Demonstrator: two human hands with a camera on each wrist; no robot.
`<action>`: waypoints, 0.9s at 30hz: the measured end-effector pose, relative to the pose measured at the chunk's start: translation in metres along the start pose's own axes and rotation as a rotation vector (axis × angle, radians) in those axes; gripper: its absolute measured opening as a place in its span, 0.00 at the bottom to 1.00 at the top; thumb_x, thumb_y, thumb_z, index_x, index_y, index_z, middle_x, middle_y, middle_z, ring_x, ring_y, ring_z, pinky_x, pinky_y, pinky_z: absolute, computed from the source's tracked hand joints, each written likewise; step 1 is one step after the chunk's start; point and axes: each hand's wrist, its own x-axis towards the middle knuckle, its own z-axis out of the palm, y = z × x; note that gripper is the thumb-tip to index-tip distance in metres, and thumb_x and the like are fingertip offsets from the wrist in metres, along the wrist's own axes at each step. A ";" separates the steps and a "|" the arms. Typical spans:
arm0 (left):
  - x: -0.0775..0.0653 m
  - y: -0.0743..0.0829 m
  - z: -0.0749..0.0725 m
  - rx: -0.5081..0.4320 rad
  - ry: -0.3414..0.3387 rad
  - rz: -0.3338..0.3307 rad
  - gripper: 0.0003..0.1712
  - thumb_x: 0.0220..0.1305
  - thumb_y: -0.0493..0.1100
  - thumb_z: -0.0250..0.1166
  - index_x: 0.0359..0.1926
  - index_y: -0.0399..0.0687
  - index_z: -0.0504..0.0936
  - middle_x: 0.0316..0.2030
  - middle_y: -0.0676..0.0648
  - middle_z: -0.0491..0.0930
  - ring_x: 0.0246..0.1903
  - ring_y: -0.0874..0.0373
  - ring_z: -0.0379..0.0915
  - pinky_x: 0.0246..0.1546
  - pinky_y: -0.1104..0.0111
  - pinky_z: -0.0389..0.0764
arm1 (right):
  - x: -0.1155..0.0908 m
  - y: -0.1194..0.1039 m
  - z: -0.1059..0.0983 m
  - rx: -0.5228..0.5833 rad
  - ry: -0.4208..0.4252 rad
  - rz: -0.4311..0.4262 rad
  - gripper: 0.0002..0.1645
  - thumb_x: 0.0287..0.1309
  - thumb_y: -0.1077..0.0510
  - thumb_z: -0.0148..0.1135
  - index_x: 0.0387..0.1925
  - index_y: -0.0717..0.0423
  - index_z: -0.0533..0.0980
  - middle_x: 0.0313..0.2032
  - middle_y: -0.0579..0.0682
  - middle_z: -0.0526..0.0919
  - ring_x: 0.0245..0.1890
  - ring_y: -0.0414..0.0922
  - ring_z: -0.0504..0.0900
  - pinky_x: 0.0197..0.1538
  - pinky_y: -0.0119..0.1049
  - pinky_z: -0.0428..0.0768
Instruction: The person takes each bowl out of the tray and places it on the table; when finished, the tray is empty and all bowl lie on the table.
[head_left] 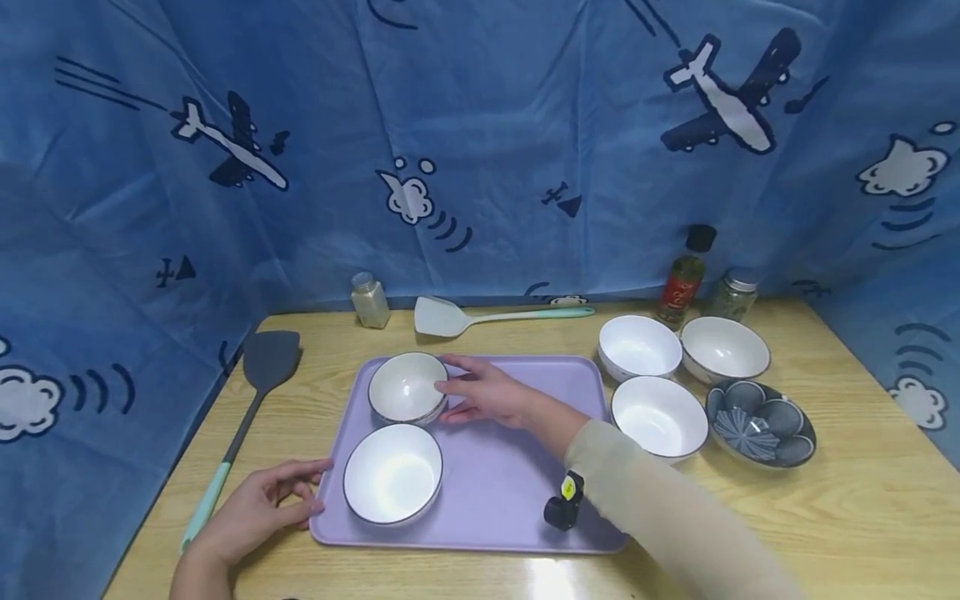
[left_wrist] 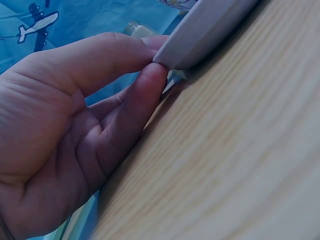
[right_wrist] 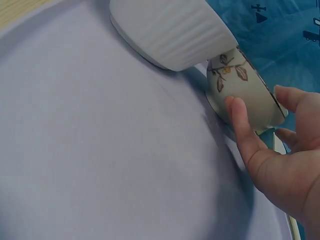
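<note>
Two bowls sit on a lilac tray (head_left: 517,508). At the back left is a cream bowl (head_left: 405,385), its outside painted with leaves (right_wrist: 240,74). In front of it stands a white bowl (head_left: 392,477) with a dark rim and a ribbed outside (right_wrist: 170,35). My right hand (head_left: 483,392) is at the right side of the cream bowl, fingers spread; in the right wrist view a fingertip touches its wall. With thumb and fingers, my left hand (head_left: 258,508) holds the tray's left edge, which the left wrist view shows between the fingertips (left_wrist: 152,75).
To the right stand white bowls (head_left: 660,417) and a dark patterned bowl (head_left: 761,423). Behind them are a sauce bottle (head_left: 681,279) and a lidded jar (head_left: 731,296). A pale spatula (head_left: 442,317) and a shaker (head_left: 370,300) lie at the back, a dark turner (head_left: 270,358) at left.
</note>
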 end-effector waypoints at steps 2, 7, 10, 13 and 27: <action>0.000 0.000 0.001 -0.006 -0.002 0.001 0.36 0.58 0.43 0.73 0.66 0.38 0.74 0.37 0.44 0.80 0.39 0.65 0.76 0.39 0.72 0.80 | 0.002 0.001 0.002 0.010 -0.008 0.006 0.39 0.71 0.60 0.55 0.78 0.48 0.52 0.66 0.68 0.66 0.36 0.51 0.87 0.47 0.43 0.85; -0.001 -0.001 0.001 -0.001 -0.007 0.023 0.35 0.59 0.43 0.73 0.66 0.36 0.73 0.38 0.43 0.80 0.39 0.64 0.77 0.37 0.71 0.81 | 0.002 0.004 0.004 0.063 -0.013 0.022 0.38 0.73 0.61 0.52 0.78 0.43 0.52 0.68 0.67 0.63 0.34 0.52 0.87 0.46 0.43 0.85; 0.000 -0.001 0.001 -0.001 0.005 -0.002 0.35 0.58 0.43 0.74 0.66 0.39 0.74 0.38 0.44 0.80 0.39 0.64 0.77 0.38 0.71 0.81 | 0.001 0.004 0.006 0.096 -0.017 0.020 0.39 0.73 0.63 0.51 0.78 0.42 0.51 0.68 0.68 0.63 0.34 0.52 0.87 0.46 0.43 0.85; 0.000 -0.002 0.001 0.003 0.007 -0.018 0.35 0.58 0.44 0.74 0.66 0.40 0.75 0.38 0.43 0.80 0.39 0.64 0.76 0.39 0.72 0.80 | 0.001 0.003 0.008 0.119 -0.011 0.022 0.40 0.72 0.65 0.52 0.78 0.43 0.51 0.67 0.68 0.63 0.33 0.51 0.87 0.45 0.41 0.85; 0.001 -0.001 -0.001 0.011 0.006 -0.027 0.36 0.58 0.45 0.74 0.66 0.40 0.74 0.39 0.43 0.81 0.40 0.63 0.77 0.40 0.72 0.80 | -0.009 -0.005 0.005 0.156 0.110 0.018 0.40 0.68 0.67 0.54 0.76 0.42 0.57 0.55 0.69 0.74 0.29 0.51 0.87 0.39 0.37 0.86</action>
